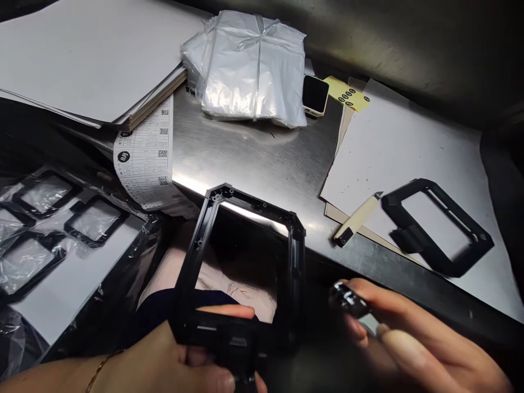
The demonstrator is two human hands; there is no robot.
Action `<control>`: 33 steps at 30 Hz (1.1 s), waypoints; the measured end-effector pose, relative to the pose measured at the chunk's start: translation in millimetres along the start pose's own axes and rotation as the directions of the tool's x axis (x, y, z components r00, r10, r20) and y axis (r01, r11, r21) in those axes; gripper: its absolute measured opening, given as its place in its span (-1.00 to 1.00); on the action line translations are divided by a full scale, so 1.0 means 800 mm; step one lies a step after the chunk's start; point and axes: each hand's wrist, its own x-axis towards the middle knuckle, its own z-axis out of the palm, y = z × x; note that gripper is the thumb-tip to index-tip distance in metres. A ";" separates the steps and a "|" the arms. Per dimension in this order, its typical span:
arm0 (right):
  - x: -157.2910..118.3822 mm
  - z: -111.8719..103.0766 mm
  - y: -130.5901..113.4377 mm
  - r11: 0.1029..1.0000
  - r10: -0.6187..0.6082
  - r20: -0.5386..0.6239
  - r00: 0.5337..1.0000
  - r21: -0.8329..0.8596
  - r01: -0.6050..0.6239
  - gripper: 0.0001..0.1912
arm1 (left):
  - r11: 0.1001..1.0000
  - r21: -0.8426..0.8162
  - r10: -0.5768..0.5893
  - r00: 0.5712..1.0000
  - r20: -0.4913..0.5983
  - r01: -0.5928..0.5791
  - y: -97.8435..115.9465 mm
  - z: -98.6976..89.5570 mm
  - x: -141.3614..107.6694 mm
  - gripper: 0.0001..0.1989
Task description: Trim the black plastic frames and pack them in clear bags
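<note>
My left hand grips the lower bar of a black plastic frame, near the blocky part at its bottom. The frame is tilted up, with ribs and small screw holes along its inner side. To its right, my right hand pinches a small glossy black piece with a pale part near the thumb; its kind is unclear. Nothing joins this piece to the frame. A second black frame lies on white sheets at the right, beside a cream-handled utility knife with its blade out.
Tied clear plastic bags lie on the metal table, next to a dark-screened device and yellow stickers. White sheets are stacked at back left, above a printed label strip. Several bagged frames lie at left.
</note>
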 end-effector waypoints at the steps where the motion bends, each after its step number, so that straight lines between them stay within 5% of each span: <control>1: -0.002 -0.002 0.007 0.995 0.079 -0.074 0.994 0.066 -0.074 -0.82 | 0.999 -0.033 0.019 1.000 -0.009 -0.020 -0.001 -0.001 0.000 -0.63; 5: -0.009 0.015 0.032 0.922 0.278 -0.054 0.959 0.294 -0.251 -0.79 | 0.987 -0.146 0.071 0.997 -0.009 -0.072 -0.011 -0.004 0.007 -0.56; 10: -0.006 0.052 0.047 0.878 0.244 0.085 0.966 0.405 -0.257 -0.77 | 0.976 -0.074 0.211 0.973 0.098 -0.204 -0.028 -0.007 0.035 -0.55; 15: 0.014 0.014 0.052 0.949 0.140 0.222 0.965 0.247 -0.194 -0.76 | 0.982 0.069 0.153 0.953 0.263 -0.176 -0.038 -0.035 0.038 -0.32; 20: 0.043 -0.032 0.032 0.996 0.033 0.567 0.823 0.050 -0.075 -0.86 | 0.986 -0.136 0.143 0.909 0.392 -0.096 -0.020 -0.066 0.030 -0.19; 22: 0.054 -0.034 0.022 0.999 0.009 0.652 0.758 0.021 -0.030 -0.87 | 0.993 -0.092 0.109 0.899 0.424 -0.077 -0.015 -0.066 0.034 -0.32; 24: 0.061 -0.034 0.014 1.000 -0.016 0.670 0.742 0.018 0.005 -0.87 | 0.997 -0.034 0.073 0.898 0.435 -0.065 -0.012 -0.060 0.036 -0.49; 26: 0.062 -0.036 0.009 0.998 -0.059 0.595 0.801 0.045 0.040 -0.83 | 0.995 -0.036 0.099 0.914 0.394 -0.092 -0.012 -0.051 0.032 -0.62; 29: 0.051 -0.041 0.003 0.988 -0.123 0.183 0.975 0.110 0.104 -0.79 | 0.976 -0.072 0.218 0.947 0.237 -0.207 -0.012 -0.036 0.017 -0.66; 31: 0.040 -0.036 -0.003 0.991 -0.124 -0.097 0.988 0.040 0.128 -0.79 | 0.952 -0.094 0.299 0.949 0.101 -0.290 -0.011 -0.025 0.007 -0.66; 33: 0.029 -0.020 -0.010 0.980 -0.181 -0.157 0.971 -0.112 0.165 -0.80 | 0.918 -0.137 0.374 0.927 -0.017 -0.373 -0.011 -0.014 0.003 -0.66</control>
